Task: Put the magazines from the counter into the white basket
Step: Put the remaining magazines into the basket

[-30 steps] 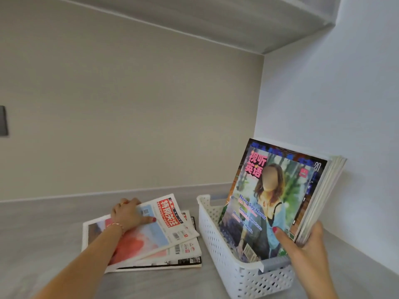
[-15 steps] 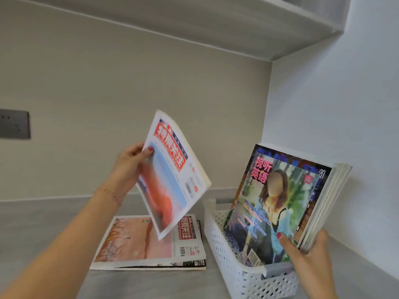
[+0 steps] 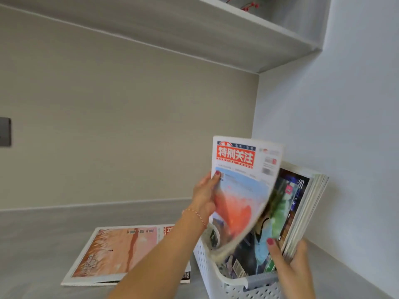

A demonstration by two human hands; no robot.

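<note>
My left hand (image 3: 205, 196) grips a white magazine with a red title block (image 3: 239, 190) by its left edge. That magazine hangs over the white perforated basket (image 3: 218, 281), with its lower corner dipping inside. My right hand (image 3: 289, 262) holds a stack of upright magazines (image 3: 302, 212) in the basket, thumb on the front cover, tilting them back towards the right wall. A small pile of magazines (image 3: 121, 253) lies flat on the grey counter (image 3: 38, 244) left of the basket, partly hidden by my left forearm.
The basket stands in the counter's right corner, close to the white side wall (image 3: 345, 137). A shelf (image 3: 216, 33) runs overhead. A dark wall plate (image 3: 4, 131) is on the back wall at far left.
My left hand lifted the top magazine off the counter pile and carried it right, over the basket in front of the upright stack. My right hand kept its hold on that stack.
</note>
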